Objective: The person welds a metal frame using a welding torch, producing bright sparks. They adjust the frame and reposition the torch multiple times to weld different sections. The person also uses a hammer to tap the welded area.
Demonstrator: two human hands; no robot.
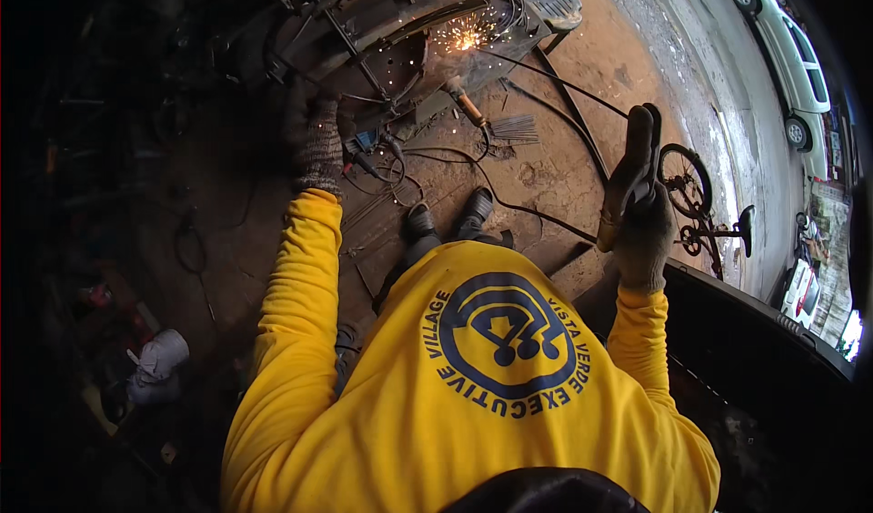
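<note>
Gloved right hand [641, 226] clamps your dark welding shield [642, 149], long axis upright; left hand [316, 145] w/ grip unclear.

At the far right we see a white car [793, 67] parked along the paved road [718, 104]. Nearer, on the right, stands a small bicycle [696, 195] with a dark saddle. On the dirt floor [582, 67] in the middle lie a wire brush [514, 129] and a hammer [466, 104] with a wooden handle, close together. Black cables [546, 149] run across the floor. Near left, in shadow, we make out a pale bundled cloth [159, 363].
</note>
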